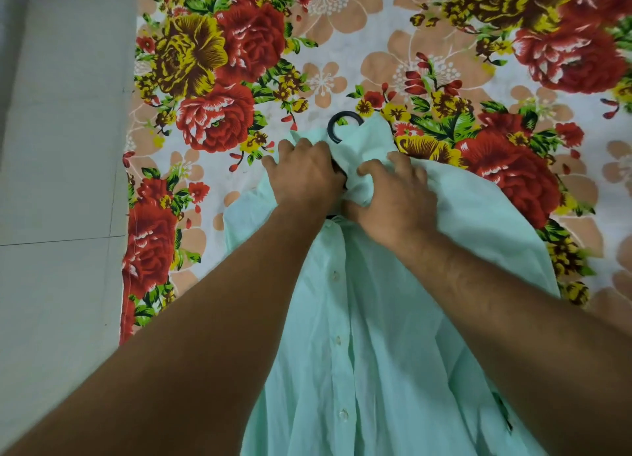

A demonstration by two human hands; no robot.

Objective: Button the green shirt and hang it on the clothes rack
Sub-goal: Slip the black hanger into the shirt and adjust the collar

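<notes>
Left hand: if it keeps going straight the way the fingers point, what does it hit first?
Likely the black hanger hook, just beyond the left hand at the green shirt collar. Past it, only the floral sheet. Depth is unclear.

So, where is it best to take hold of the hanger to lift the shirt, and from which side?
Judging by its pose, grip the black hanger hook, the only part clear of the green shirt. Come from the far side, above the collar: it lies flat on the floral bedsheet, beyond both hands.

Floral bedsheet spread over bed; pale green shirt lying on it, black hanger hook at collar.
</notes>
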